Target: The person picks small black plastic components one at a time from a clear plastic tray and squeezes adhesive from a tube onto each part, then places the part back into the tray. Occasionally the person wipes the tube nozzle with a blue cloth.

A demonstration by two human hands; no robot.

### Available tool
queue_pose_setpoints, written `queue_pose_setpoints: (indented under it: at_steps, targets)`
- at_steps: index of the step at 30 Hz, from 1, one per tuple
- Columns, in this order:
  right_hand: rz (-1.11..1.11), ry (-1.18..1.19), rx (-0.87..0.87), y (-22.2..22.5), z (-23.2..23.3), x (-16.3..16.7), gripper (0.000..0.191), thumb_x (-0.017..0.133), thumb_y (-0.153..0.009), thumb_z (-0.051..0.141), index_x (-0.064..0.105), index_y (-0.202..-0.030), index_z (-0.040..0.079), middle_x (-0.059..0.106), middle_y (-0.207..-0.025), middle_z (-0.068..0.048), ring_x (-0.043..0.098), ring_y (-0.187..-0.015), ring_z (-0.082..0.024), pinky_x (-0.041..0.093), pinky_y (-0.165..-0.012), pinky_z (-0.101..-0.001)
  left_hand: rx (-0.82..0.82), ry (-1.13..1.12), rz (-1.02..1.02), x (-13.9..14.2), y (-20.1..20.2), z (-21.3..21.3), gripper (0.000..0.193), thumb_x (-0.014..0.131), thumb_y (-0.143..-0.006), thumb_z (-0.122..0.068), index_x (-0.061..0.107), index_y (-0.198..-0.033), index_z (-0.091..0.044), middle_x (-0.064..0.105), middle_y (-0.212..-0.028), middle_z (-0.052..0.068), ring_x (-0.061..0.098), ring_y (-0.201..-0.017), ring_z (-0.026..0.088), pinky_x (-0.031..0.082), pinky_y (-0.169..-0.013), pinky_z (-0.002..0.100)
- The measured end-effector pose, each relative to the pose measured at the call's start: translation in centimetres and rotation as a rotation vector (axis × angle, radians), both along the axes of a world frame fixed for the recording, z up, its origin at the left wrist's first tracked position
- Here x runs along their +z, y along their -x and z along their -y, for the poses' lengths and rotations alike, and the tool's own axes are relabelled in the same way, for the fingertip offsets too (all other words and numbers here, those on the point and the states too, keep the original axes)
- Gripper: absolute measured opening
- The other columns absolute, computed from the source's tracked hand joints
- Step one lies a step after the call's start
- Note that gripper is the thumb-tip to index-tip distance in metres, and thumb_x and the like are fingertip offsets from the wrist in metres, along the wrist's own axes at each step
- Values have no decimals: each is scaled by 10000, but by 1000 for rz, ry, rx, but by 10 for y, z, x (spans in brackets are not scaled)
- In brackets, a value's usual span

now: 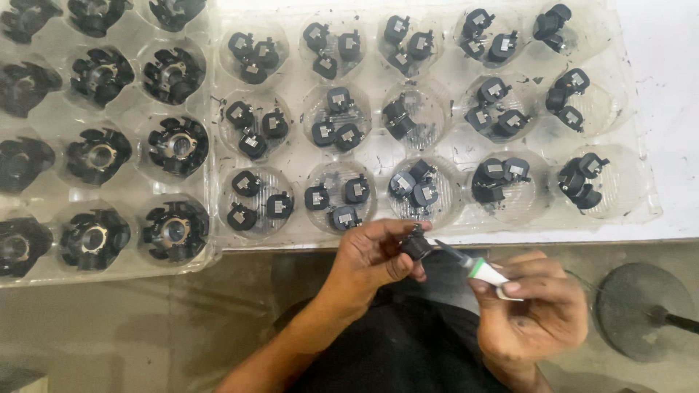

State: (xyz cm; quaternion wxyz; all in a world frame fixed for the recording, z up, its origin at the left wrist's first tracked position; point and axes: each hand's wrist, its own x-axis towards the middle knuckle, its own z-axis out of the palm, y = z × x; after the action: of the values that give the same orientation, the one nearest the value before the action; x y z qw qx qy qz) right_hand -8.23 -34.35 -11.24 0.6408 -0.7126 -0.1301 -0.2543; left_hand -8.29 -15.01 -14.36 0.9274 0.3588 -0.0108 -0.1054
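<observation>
My left hand [371,256] pinches a small black plastic part [416,246] between thumb and fingers, just below the table edge. My right hand [535,309] grips a white applicator with a green collar and thin dark nozzle [477,268]. The nozzle tip points left and reaches the black part. Directly above the hands lies a clear plastic tray [295,156] whose round cups each hold two or three similar small black parts with grey tops.
A second clear tray [135,116] at the left holds larger black ring-shaped parts, one per cup. Both trays rest on a white table [666,65]. A round grey disc base [644,309] stands on the floor at the lower right. My dark clothing fills the bottom centre.
</observation>
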Motion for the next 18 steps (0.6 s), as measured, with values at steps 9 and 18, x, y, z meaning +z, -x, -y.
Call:
queue_pose_setpoints:
  at_steps: [9,18]
  targets:
    - [12,-138,15,16,21,-2,383,838,-891,-74,518,-1045,70,633,-929,-108,651,-811,-181,593,-769,-299,143,-949,295,41,-104,-21,485,854,-762,14,708,-1219,-59,761,-1143,72,762,-951,130,647,-797,262]
    - [-184,-22,-27,33,20,-3,389,798,-863,-114,479,-987,71,617,-901,-139,654,-826,-193,542,-761,-278,327,-1764,671,44,-180,10,332,896,-555,-258,765,-819,-105,700,-911,154,703,-854,354,577,-719,478]
